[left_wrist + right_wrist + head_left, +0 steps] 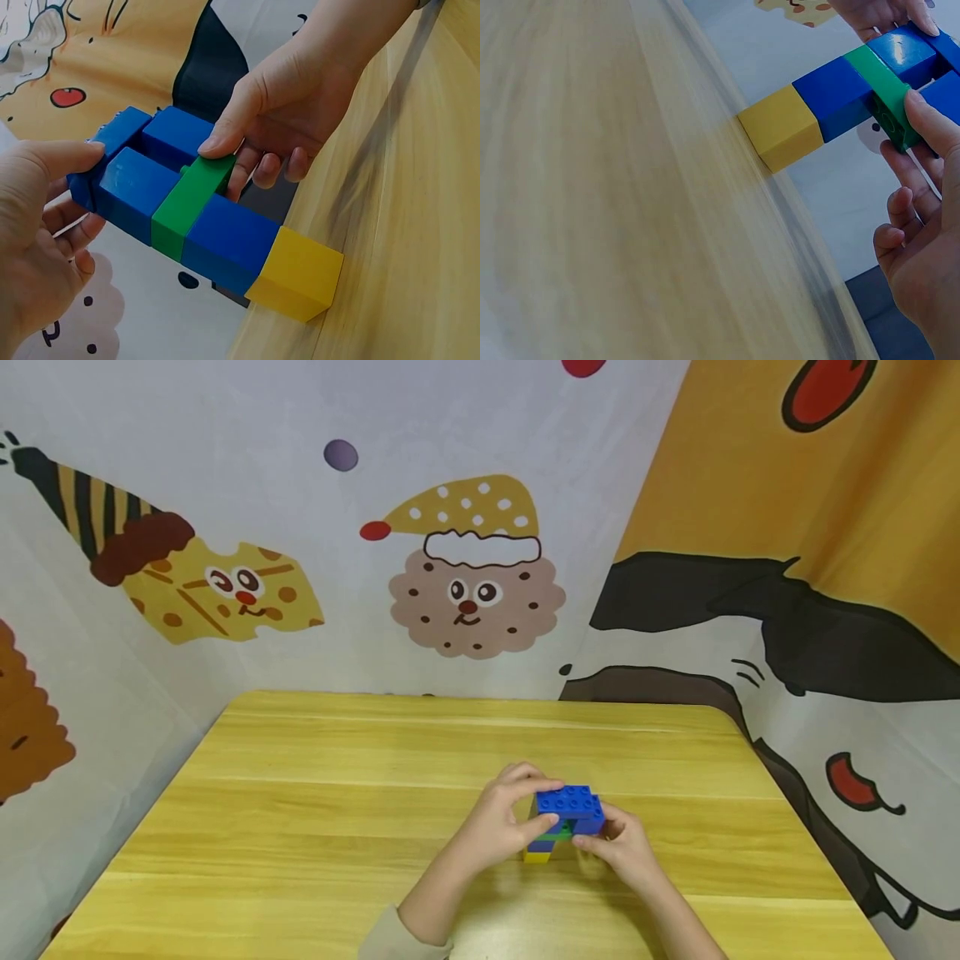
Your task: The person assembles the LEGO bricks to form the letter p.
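Note:
A tower of toy building bricks stands on the table, its yellow brick (296,274) lowest. Over that come a blue brick (229,244) and a green brick (187,206) that juts out to the right. Two blue bricks sit side by side on the green one, with a gap between them. Across the top lies a studded blue brick (566,800), which my left hand (498,820) grips between thumb and fingers. From the other side, my right hand (626,850) pinches the jutting end of the green brick, thumb above and fingers underneath.
The wooden table (315,793) has rounded far corners. Close behind it hangs a cloth (285,410) printed with cartoon food figures, which also runs along both sides.

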`<state>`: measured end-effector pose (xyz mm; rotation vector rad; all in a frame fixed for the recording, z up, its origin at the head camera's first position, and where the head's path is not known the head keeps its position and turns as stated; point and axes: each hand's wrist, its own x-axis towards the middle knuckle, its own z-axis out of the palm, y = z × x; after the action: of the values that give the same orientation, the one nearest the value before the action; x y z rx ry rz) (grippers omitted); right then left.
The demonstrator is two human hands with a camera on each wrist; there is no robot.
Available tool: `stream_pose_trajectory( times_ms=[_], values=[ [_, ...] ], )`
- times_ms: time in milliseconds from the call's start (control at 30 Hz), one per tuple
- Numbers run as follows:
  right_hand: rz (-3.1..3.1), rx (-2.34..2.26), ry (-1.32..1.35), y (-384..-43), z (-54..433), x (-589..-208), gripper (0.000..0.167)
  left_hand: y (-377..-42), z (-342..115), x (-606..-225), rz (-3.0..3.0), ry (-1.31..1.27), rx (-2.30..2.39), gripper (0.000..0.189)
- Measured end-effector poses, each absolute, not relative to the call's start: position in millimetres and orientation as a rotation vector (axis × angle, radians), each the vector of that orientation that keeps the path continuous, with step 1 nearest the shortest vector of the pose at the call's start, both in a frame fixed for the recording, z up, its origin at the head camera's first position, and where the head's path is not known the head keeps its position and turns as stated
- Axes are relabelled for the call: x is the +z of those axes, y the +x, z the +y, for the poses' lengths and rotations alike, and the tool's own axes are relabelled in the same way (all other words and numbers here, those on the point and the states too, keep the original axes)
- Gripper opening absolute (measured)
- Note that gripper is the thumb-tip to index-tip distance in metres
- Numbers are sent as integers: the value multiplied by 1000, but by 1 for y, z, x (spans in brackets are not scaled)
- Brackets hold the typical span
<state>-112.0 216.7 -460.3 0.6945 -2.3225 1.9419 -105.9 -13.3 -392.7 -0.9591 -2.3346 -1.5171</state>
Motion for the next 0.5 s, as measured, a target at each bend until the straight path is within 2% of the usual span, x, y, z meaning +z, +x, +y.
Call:
stream_pose_trajectory(
  times_ms=[500],
  values=[
    [-2299, 1950, 717, -112, 217, -461, 33, -104, -13, -391, -2391, -954, -1372, 36]
  ],
)
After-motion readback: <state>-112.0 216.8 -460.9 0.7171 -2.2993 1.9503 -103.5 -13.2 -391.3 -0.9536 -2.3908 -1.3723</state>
